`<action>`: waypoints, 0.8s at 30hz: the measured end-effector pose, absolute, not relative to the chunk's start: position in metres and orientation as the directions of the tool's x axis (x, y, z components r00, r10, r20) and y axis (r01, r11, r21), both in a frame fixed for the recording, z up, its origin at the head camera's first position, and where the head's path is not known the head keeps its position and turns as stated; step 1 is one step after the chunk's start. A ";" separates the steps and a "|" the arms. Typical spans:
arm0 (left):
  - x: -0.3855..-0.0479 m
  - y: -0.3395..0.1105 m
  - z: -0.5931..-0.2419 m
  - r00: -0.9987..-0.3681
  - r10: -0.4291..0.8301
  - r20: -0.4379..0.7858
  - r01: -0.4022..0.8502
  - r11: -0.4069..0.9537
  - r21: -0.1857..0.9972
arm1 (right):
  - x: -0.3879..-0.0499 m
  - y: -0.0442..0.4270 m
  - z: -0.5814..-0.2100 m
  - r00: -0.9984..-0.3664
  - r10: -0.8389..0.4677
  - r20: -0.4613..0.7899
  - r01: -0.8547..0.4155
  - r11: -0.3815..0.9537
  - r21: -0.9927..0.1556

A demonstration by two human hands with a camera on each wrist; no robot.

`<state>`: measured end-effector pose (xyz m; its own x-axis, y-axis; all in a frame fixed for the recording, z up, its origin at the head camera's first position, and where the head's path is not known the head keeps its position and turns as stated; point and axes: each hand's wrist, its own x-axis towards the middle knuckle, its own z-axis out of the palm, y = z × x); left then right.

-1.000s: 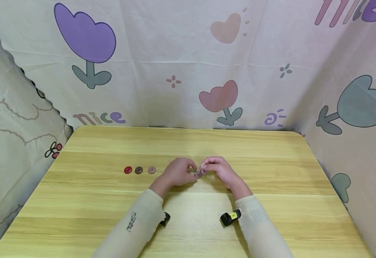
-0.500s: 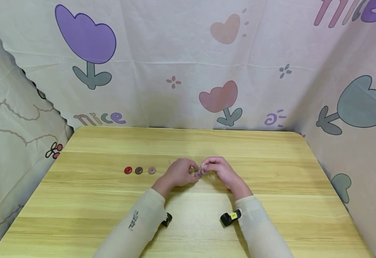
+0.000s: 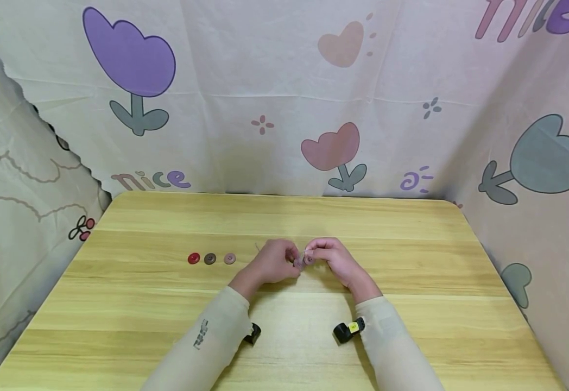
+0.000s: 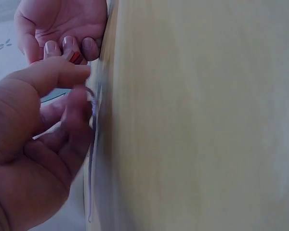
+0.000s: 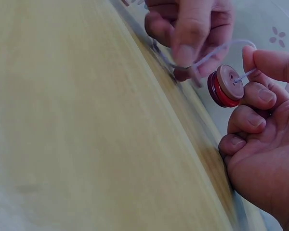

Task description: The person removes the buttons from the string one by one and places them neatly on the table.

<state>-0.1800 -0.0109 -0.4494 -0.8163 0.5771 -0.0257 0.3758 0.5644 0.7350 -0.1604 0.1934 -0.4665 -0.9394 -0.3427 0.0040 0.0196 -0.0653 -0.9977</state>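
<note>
In the right wrist view my right hand (image 5: 267,115) pinches a pale string (image 5: 226,45) between thumb and forefinger. A stack of threaded buttons (image 5: 229,83), pinkish-brown in front and red behind, hangs from it against the curled fingers. Opposite it, my left hand (image 5: 197,29) pinches another pinkish-brown button (image 5: 194,77), blurred, with the string passing by it. Part of that button is hidden by the fingers. From the left hand (image 4: 43,139) a tail of string (image 4: 90,178) trails along the table in the left wrist view. Both hands (image 3: 333,258) nearly meet at mid-table.
Left of the hands, a red button (image 3: 194,258), a dark brown button (image 3: 209,258) and a pinkish button (image 3: 229,258) lie in a row on the wooden table (image 3: 118,304). A printed cloth (image 3: 245,65) hangs behind.
The left fingers and the button in them have shifted slightly at the string. The right hand stays almost still, and the row of buttons is unchanged.
</note>
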 end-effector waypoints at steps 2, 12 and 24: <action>-0.180 -0.012 -0.448 -0.820 0.571 -0.024 0.357 0.545 0.759 | -0.161 0.193 -0.467 -0.939 -0.343 0.005 0.019 -0.065 -0.998; -0.180 -0.017 -0.450 -0.838 0.543 -0.048 0.263 0.481 0.836 | -0.161 0.194 -0.468 -0.939 -0.345 0.005 0.018 -0.063 -0.998; -0.181 -0.022 -0.450 -0.832 0.556 0.000 0.311 0.464 0.829 | -0.161 0.193 -0.466 -0.938 -0.346 0.017 0.005 -0.065 -0.998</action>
